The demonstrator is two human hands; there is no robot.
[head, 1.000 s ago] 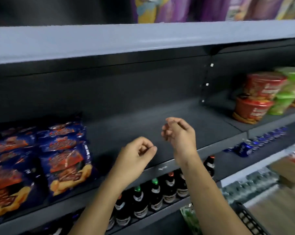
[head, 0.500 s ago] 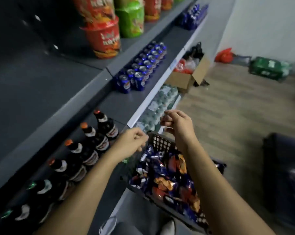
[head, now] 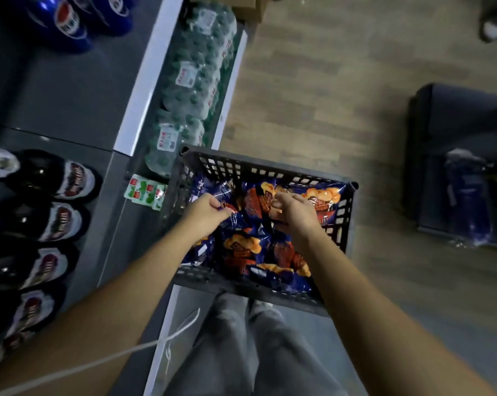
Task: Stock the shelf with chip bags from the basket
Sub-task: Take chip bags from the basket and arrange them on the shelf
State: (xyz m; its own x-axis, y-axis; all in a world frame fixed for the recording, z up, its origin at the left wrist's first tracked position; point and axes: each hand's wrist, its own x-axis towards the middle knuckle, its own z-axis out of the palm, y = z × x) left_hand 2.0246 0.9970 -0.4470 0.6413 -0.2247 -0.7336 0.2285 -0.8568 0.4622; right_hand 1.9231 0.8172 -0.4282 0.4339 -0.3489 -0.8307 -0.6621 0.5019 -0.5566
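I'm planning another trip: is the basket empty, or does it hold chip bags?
Not empty: blue and orange chip bags lie piled across the basket, hiding its bottom.

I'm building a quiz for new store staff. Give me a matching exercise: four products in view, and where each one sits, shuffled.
1 chip bags
2 blue cans
3 dark bottles
4 wrapped water bottles

a top-left corner of the view
b inside the basket
c just beyond the basket's far wall
d in a row down the left edge of the view

Pairs: 1-b, 2-a, 3-d, 4-c
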